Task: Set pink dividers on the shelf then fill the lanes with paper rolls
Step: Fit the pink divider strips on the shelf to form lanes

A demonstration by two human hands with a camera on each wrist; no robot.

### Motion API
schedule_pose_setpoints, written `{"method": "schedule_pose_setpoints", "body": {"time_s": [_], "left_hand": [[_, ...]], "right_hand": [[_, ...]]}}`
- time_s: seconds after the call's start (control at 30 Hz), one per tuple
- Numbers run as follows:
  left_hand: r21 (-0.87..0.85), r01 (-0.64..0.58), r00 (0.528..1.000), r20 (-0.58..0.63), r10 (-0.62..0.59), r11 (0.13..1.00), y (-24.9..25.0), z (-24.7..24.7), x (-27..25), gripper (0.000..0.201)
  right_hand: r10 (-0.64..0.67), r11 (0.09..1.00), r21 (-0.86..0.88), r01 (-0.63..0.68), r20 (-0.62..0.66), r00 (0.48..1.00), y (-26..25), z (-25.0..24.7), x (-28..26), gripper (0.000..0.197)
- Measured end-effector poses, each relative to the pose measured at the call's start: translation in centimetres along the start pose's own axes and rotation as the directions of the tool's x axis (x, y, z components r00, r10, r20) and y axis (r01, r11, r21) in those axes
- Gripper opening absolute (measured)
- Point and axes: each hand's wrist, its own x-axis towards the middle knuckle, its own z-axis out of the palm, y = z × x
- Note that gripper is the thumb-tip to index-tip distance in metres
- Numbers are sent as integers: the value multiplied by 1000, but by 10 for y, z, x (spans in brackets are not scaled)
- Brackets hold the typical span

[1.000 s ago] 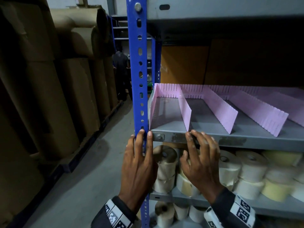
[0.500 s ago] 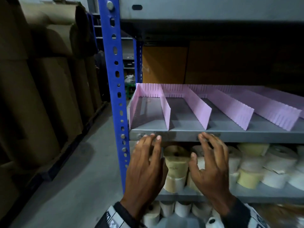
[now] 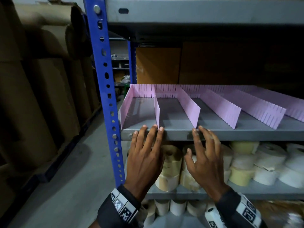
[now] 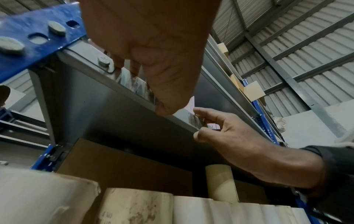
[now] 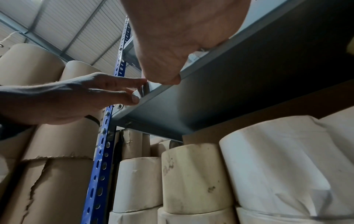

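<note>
Several pink dividers [image 3: 190, 106] stand on the grey shelf [image 3: 177, 134], joined to a pink slotted strip [image 3: 166, 92] along the back, and the lanes between them hold nothing. My left hand [image 3: 148, 140] lies flat with straight fingers, its fingertips [image 3: 154, 126] at the shelf's front edge by the second divider [image 3: 157, 111]. My right hand [image 3: 204, 145] has spread fingers touching the front edge at the third divider's end. Paper rolls [image 3: 243, 163] sit on the shelf below. Neither hand holds anything.
A blue perforated upright [image 3: 105, 79] stands at the shelf's left corner. Large brown paper rolls [image 3: 41, 96] line the left side of the aisle. An upper grey shelf [image 3: 197, 12] overhangs. More small rolls [image 3: 177, 208] fill the lowest level.
Both hands moved right along the shelf's front edge. The left hand left the blue upright and now touches the edge near the second divider. The view shifted right.
</note>
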Motion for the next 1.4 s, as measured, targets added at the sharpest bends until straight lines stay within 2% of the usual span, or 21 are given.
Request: {"method": "schedule_pose_setpoints", "body": {"time_s": [0.3, 0.43, 0.53, 0.6, 0.73, 0.93, 1.07, 1.4], "left_hand": [[-7, 14, 1000, -12, -14, 1000, 7, -4, -1, 70], [-71, 30, 995, -97, -36, 997, 25, -9, -11, 58], [-159, -42, 986, -167, 15, 986, 53, -5, -11, 52], [-194, -63, 985, -169, 30, 979, 75, 3, -4, 47], [-213, 20, 983, -172, -57, 977, 101, 21, 15, 44], [-258, 112, 924, -328, -196, 960, 107, 33, 43, 19], [-331, 151, 909, -323, -263, 931, 108, 33, 59, 20], [-359, 268, 884, -278, -377, 894, 118, 34, 69, 19]], "right_hand": [[-5, 1000, -20, 6, 36, 999, 5, -3, 2, 65], [-11, 996, 86, 7, 42, 999, 8, -8, 2, 63], [-20, 989, 144, 22, -17, 1000, 26, -20, -2, 58], [4, 991, 134, 3, -54, 999, 45, -30, -4, 57], [48, 995, 91, -38, -113, 992, 83, -40, 0, 49], [171, 983, 108, -150, -228, 958, 110, -35, 21, 27], [250, 968, 90, -234, -248, 936, 114, -34, 35, 16], [275, 956, 173, -238, -238, 932, 119, -29, 37, 14]]}}
